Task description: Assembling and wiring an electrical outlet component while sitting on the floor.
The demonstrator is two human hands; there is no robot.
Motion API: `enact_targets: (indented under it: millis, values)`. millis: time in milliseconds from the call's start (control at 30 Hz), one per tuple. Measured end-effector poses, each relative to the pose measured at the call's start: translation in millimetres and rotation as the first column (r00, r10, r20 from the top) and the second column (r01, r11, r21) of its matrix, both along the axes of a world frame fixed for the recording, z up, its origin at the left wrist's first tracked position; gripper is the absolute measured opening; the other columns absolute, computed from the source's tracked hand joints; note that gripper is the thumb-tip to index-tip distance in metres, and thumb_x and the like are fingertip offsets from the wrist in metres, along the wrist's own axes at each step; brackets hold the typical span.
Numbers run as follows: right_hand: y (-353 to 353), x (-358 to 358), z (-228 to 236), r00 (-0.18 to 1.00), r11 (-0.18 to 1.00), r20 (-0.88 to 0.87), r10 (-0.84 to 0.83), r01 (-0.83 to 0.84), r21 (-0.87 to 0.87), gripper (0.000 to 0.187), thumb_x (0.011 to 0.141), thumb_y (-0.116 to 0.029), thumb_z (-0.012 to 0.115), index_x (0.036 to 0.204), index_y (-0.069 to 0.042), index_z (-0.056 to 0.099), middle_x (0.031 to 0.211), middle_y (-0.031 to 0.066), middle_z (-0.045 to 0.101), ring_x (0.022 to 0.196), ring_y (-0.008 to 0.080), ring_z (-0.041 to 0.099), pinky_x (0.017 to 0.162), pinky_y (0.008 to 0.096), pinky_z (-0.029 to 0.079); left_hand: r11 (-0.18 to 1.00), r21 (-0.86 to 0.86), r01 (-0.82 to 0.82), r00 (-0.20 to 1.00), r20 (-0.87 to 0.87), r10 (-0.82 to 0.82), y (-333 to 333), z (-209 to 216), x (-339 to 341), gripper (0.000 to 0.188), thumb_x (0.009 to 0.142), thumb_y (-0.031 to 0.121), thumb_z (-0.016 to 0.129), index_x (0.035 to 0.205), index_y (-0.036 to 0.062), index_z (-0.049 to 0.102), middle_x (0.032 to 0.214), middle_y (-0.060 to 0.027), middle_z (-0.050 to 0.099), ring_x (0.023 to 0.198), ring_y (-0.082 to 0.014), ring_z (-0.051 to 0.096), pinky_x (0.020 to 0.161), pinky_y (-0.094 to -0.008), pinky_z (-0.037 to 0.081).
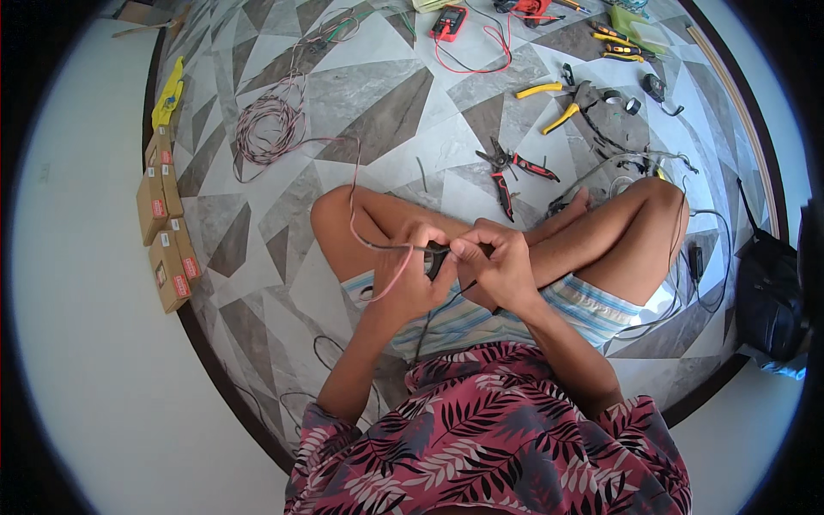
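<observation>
Pink-and-black wire (384,248) is curving loosely, presumably light and pliable; left hand (415,279) and right hand (501,268) are pinching its near stretch, likely the best hold.

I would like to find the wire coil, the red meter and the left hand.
Wire coil (250,137): head view, its left loops.
Red meter (448,24): head view, its front.
Left hand (418,283): head view, its middle.

There are two hands (505,270), two tape rolls (633,106) and one multimeter (448,24).
</observation>
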State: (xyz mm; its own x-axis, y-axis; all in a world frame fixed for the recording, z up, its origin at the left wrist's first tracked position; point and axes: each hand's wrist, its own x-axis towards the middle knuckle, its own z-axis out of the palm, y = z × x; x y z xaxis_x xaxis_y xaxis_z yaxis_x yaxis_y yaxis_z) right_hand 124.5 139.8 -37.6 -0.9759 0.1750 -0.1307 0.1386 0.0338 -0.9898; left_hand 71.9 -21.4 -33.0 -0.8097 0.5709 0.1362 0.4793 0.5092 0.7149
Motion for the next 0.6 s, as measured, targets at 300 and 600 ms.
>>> enact_targets:
  millis: [300,600]
  values:
    - [-5,-10,-31,0.998,0.996,0.029,-0.054,0.056,-0.073,0.009,0.089,-0.005,0.062,0.087,0.004,0.064,0.075,0.0129,0.062,0.063,0.0171,0.057,0.06,0.0322,0.046,0.553,0.599,-0.579,0.213,0.766,-0.606,-26,-10,20,0.055,0.091,0.004,0.057,0.142,-0.0053,0.036,0.135,-0.0221,0.051,0.121,-0.0319,0.056,0.102,-0.0417,0.047]
    - [-8,-7,-23,0.961,0.99,-0.272,0.054,-0.015,0.142,0.005,0.086,0.0,0.06,0.09,0.002,0.061,0.08,0.0153,0.058,0.073,0.0318,0.057,0.065,0.0375,0.046,0.422,0.721,-0.549,0.797,0.604,0.005,20,-56,20,0.027,0.083,0.008,0.076,0.095,0.0027,0.052,0.086,-0.0003,0.053,0.077,-0.0082,0.051,0.073,-0.0221,0.043]
